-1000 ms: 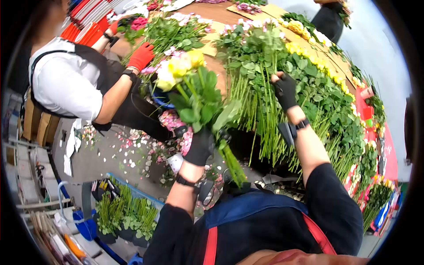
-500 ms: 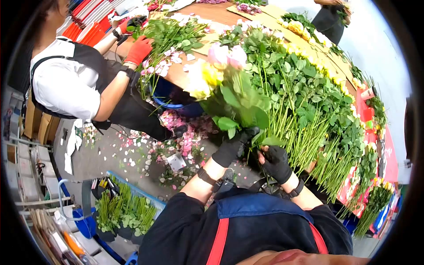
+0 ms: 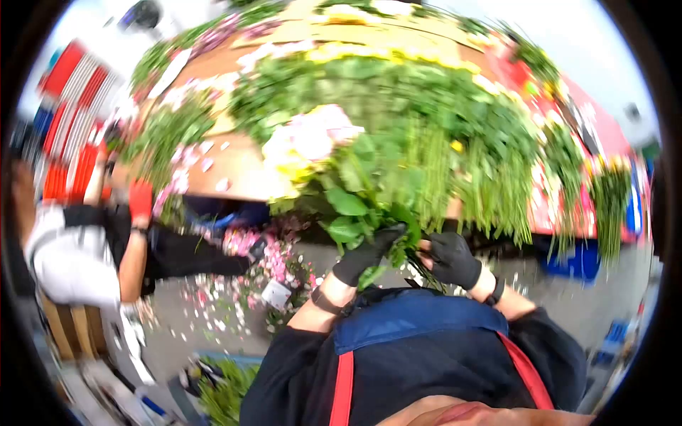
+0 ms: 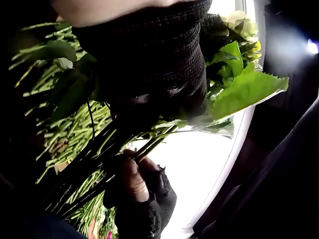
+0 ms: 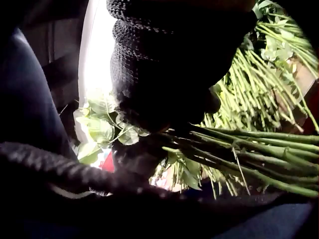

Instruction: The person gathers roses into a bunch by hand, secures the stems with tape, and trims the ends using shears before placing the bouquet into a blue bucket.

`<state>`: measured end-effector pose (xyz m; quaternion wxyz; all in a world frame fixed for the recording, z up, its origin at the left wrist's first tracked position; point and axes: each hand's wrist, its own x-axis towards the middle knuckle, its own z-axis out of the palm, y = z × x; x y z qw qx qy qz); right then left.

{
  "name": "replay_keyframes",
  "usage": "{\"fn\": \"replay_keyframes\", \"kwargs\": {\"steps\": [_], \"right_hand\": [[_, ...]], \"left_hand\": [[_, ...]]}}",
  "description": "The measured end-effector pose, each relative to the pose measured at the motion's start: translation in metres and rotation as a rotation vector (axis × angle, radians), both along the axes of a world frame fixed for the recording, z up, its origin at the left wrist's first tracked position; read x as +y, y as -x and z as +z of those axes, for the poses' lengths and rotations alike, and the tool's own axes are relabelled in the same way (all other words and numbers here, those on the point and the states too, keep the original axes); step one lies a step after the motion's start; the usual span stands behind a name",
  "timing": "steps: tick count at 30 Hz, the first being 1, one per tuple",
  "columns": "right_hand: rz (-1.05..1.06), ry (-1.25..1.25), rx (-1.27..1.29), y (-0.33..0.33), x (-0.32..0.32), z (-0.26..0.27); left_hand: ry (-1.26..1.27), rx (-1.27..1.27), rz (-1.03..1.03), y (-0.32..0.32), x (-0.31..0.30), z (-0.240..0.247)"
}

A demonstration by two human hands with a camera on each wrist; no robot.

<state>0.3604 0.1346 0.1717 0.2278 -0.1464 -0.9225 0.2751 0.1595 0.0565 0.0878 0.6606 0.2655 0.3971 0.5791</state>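
Observation:
A bunch of pale pink and yellow roses [image 3: 312,138] leans up and to the left in the head view. My left hand [image 3: 371,254], in a black fingerless glove, grips its stems just under the leaves. Close by on the right, my right hand [image 3: 455,260], gloved alike, pinches the lower stems between thumb and fingers. In the left wrist view, thumb and fingers [image 4: 133,184] of the right hand meet at the dark stems [image 4: 149,145]. The right wrist view has the stems [image 5: 259,159] running out to the right beneath the shadowed glove.
Many roses with long green stems [image 3: 490,206] lie along the table [image 3: 241,167], cut ends overhanging its near edge. Another person's red-gloved hand [image 3: 141,199] works at the left. Fallen petals [image 3: 273,259] litter the floor, and a blue container [image 3: 574,261] stands under the table's right side.
My right hand has come from over the table's roses down to the held stems. The bunch has moved right with my left hand. The head view has turned to the right.

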Motion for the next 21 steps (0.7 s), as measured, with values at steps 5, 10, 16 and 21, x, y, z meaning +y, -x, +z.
{"fn": "replay_keyframes", "kwargs": {"steps": [5, 10, 16, 21], "right_hand": [[-0.169, -0.01, 0.055, -0.081, 0.003, -0.019], [-0.241, 0.122, 0.087, -0.182, 0.027, -0.042], [-0.814, 0.128, -0.052, -0.403, 0.138, -0.098], [-1.152, -0.033, -0.603, -0.534, 0.218, -0.139]], "left_hand": [[0.178, -0.16, -0.117, -0.056, 0.022, 0.024], [0.089, -0.277, 0.092, -0.117, 0.083, -0.072], [0.059, -0.308, -0.006, -0.259, 0.139, -0.034], [-0.048, -0.424, -0.099, -0.343, 0.177, -0.011]]}}
